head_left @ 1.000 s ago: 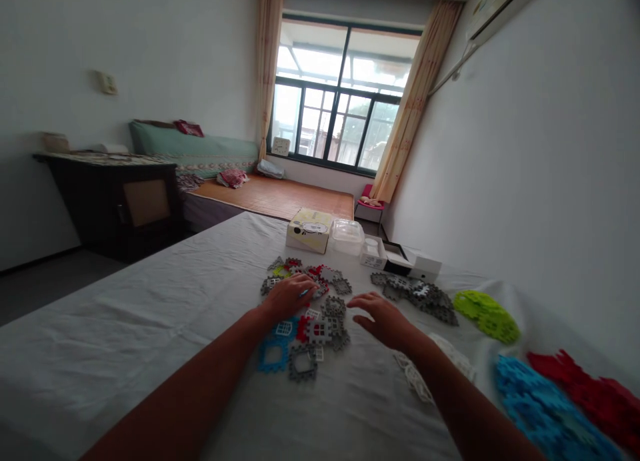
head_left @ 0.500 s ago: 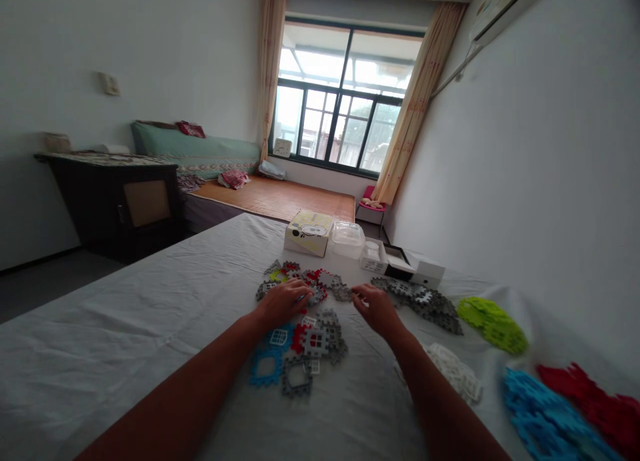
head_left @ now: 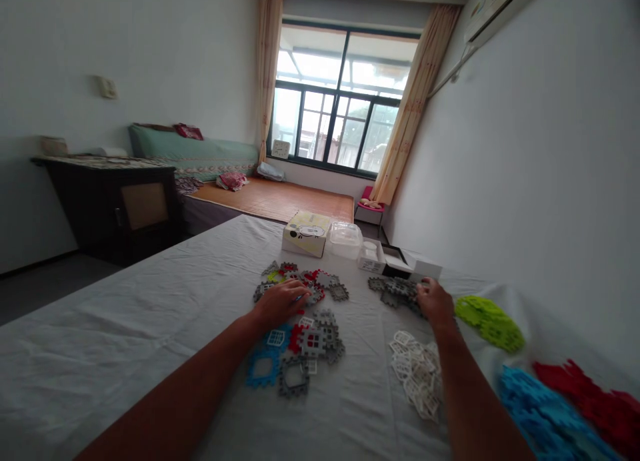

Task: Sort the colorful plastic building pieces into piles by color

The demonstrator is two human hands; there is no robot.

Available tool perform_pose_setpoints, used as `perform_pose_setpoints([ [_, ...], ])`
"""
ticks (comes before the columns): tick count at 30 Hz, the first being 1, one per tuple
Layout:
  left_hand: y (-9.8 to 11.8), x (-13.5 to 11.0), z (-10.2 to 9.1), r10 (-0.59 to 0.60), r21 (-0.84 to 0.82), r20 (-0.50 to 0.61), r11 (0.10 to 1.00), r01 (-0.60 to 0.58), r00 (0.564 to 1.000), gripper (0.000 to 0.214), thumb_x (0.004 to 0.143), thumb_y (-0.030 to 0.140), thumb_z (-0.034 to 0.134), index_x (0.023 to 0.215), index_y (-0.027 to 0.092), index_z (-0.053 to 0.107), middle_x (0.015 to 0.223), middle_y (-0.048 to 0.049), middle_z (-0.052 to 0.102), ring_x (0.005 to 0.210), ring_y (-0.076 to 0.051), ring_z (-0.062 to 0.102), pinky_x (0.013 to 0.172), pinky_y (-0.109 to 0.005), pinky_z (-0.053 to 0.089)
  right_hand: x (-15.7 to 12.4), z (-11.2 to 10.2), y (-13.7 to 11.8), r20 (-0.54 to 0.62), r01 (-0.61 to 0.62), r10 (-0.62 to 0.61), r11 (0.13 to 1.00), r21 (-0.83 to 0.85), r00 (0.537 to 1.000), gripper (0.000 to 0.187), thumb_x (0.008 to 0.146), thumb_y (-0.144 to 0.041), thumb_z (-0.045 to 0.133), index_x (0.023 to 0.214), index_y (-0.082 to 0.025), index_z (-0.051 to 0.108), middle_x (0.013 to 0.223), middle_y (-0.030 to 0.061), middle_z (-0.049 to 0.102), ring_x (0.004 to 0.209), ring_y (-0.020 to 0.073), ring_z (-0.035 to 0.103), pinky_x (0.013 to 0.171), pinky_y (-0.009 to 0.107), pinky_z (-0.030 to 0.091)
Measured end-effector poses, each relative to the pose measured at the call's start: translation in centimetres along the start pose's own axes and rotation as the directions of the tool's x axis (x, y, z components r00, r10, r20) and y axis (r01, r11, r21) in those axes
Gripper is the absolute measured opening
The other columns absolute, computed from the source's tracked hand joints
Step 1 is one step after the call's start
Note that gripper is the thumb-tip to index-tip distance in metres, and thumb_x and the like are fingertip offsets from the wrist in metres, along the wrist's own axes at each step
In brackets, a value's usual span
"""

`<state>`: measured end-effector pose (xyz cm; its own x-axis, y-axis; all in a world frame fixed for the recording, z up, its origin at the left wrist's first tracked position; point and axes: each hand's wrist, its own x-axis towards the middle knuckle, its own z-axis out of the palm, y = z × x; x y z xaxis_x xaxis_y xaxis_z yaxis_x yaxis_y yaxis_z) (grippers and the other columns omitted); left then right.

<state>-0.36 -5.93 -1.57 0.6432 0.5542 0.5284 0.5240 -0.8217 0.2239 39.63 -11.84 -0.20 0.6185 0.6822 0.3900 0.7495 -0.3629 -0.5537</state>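
Observation:
My left hand [head_left: 283, 302] lies over a mixed pile of notched plastic building pieces, its fingers stretched across grey and red ones [head_left: 320, 293]. At the pile's right edge is a separate grey square piece [head_left: 339, 292]. Farther right, my right hand [head_left: 435, 302] is at a heap of dark grey pieces [head_left: 397, 287], fingers curled together at its right part; what they grip is hidden. Nearer me lie a blue square frame piece [head_left: 263, 367], a grey frame piece [head_left: 293, 379], a grey window piece [head_left: 313, 342] and a white window insert [head_left: 276, 337].
White window inserts [head_left: 417, 374] form a heap beside my right forearm. Lime green [head_left: 490, 322], blue [head_left: 545, 414] and red pieces [head_left: 590, 401] lie along the right. At the back stand a yellow-white box [head_left: 305, 235], a clear plastic container [head_left: 346, 239] and an open white box [head_left: 371, 255].
My right hand has moved right, away from the grey square piece, which stays on the cloth, to the dark grey heap. My left hand has hardly moved.

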Motion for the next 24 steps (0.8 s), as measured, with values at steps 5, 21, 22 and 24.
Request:
perform_pose_setpoints([
  [5, -0.7, -0.1, -0.3, -0.055, 0.029, -0.055, 0.998, 0.056, 0.997, 0.029, 0.094, 0.031, 0.042, 0.099, 0.023, 0.069, 0.099, -0.0039, 0.068, 0.097, -0.017, 0.060, 0.086, -0.028, 0.048, -3.1, 0.1, -5.7, 0.197, 0.355, -0.364, 0.932, 0.078, 0.910, 0.032, 0.086, -0.036, 0.045, 0.105, -0.020, 0.064, 0.082, 0.0077, 0.072, 0.075, 0.0219, 0.067, 0.071, 0.032, 0.047],
  [21, -0.2, -0.4, 1.1, -0.068, 0.132, 0.065, 0.990, 0.059, 0.996, 0.044, 0.077, 0.040, 0.068, 0.117, 0.025, 0.059, 0.117, -0.0054, 0.063, 0.111, -0.024, 0.053, 0.096, -0.038, 0.040, -11.5, 2.2, -11.8, 0.589, 0.582, -0.753, 0.629, 0.516, 0.292, 0.050, 0.061, -0.024, 0.077, 0.109, -0.027, 0.066, 0.102, 0.0025, 0.065, 0.086, 0.0184, 0.060, 0.080, 0.032, 0.049],
  [22, -0.1, -0.4, 1.4, -0.081, 0.157, 0.064, 0.985, 0.071, 0.995, 0.041, 0.076, 0.037, 0.068, 0.115, 0.025, 0.060, 0.115, -0.0053, 0.064, 0.109, -0.024, 0.054, 0.095, -0.039, 0.040, -11.5, 2.1, -11.9, 0.593, 0.573, -0.751, 0.633, 0.521, 0.291, 0.050, 0.061, -0.025, 0.078, 0.109, -0.027, 0.066, 0.102, 0.0025, 0.065, 0.086, 0.0183, 0.060, 0.080, 0.032, 0.049],
  [24, 0.0, -0.2, 1.7, -0.085, 0.203, 0.058, 0.977, 0.071, 0.995, 0.032, 0.077, 0.033, 0.067, 0.108, 0.025, 0.063, 0.110, -0.0052, 0.065, 0.105, -0.024, 0.056, 0.094, -0.040, 0.040, -11.4, 2.0, -12.0, 0.598, 0.545, -0.748, 0.642, 0.539, 0.289, 0.049, 0.060, -0.030, 0.079, 0.108, -0.027, 0.066, 0.104, 0.0026, 0.065, 0.089, 0.0185, 0.060, 0.079, 0.031, 0.050],
])
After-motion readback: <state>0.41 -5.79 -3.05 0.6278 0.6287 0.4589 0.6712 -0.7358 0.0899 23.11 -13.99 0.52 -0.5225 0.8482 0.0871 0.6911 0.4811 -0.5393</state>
